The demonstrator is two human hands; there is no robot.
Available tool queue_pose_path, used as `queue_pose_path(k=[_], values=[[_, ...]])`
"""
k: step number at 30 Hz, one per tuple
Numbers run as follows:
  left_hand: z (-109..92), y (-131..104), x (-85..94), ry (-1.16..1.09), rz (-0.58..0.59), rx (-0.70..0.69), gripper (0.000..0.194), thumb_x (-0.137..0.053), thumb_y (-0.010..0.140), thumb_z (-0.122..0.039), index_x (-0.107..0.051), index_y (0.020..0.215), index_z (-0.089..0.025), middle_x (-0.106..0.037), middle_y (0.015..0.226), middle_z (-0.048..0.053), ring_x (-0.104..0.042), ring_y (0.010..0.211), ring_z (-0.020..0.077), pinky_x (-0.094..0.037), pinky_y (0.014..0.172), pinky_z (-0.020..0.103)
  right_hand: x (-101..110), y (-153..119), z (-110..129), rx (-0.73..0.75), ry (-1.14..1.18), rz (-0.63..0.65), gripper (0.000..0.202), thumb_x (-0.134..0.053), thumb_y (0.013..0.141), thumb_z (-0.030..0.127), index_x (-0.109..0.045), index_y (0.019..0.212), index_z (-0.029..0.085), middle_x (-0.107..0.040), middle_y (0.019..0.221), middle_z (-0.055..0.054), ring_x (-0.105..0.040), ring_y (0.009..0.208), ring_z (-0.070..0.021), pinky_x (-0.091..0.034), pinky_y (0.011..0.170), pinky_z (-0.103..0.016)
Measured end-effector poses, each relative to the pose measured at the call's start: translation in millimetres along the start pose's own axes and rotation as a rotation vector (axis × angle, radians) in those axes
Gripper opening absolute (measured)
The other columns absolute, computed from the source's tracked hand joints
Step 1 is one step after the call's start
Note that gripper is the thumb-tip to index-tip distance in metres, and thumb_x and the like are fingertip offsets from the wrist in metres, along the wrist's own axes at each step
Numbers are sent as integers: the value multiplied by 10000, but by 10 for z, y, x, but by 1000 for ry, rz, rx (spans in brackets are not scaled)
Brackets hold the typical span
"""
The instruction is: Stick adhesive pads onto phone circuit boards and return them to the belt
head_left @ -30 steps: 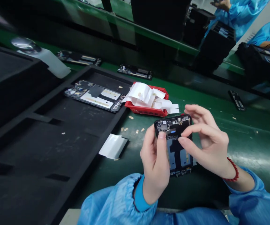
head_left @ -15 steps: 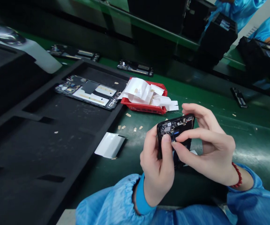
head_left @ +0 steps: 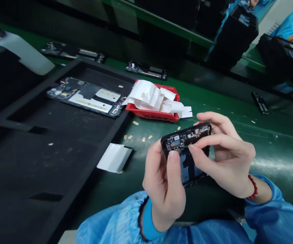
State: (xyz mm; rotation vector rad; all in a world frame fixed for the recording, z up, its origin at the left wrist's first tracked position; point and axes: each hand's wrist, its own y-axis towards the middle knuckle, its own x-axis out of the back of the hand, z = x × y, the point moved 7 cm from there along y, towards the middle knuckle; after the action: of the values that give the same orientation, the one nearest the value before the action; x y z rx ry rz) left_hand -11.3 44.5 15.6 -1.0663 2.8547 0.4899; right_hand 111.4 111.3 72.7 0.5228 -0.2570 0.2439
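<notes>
A smartphone with its back off (head_left: 187, 166) is tilted up between my hands, circuit board at its top edge. My left hand (head_left: 164, 186) is closed around the phone's left side, its thumb pressing on the face just below the board. My right hand (head_left: 222, 159) supports the right side from behind with some fingers. Its thumb and index finger pinch together against the phone's inside, just below the board; whether a small part is between these fingertips is hidden.
A red bin (head_left: 151, 113) holds crumpled white backing paper (head_left: 146, 95). To the left, another opened phone (head_left: 85, 98) lies on a black foam tray (head_left: 103, 142). A white sheet (head_left: 114, 157) and several tan scraps lie on the green table (head_left: 141, 169). More opened phones (head_left: 146, 70) lie behind.
The phone has turned so more of its inner face shows. My left hand has shifted left, and its thumb has moved away from my right fingertips. The blue bit near them is out of sight.
</notes>
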Motion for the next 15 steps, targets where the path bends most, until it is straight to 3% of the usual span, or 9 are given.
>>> queue_pose_path(k=[4, 15], values=[[9, -28, 14, -36, -30, 5, 204, -599, 1009, -338, -712, 1149, -242, -739, 924, -11, -707, 798, 114, -565, 742, 184, -31, -14, -29, -14, 30, -2, 186, -764, 810, 80, -715, 767, 255, -667, 1216, -61, -729, 947, -233, -649, 893, -453], [-57, 7, -10, 42, -35, 7, 119, -648, 978, -293, -670, 1042, -195, -755, 880, -15, -733, 728, 112, -584, 670, 183, -53, -20, -14, -15, 33, -23, 187, -748, 820, 76, -704, 758, 246, -678, 1194, -73, -727, 914, -218, -656, 842, -419]])
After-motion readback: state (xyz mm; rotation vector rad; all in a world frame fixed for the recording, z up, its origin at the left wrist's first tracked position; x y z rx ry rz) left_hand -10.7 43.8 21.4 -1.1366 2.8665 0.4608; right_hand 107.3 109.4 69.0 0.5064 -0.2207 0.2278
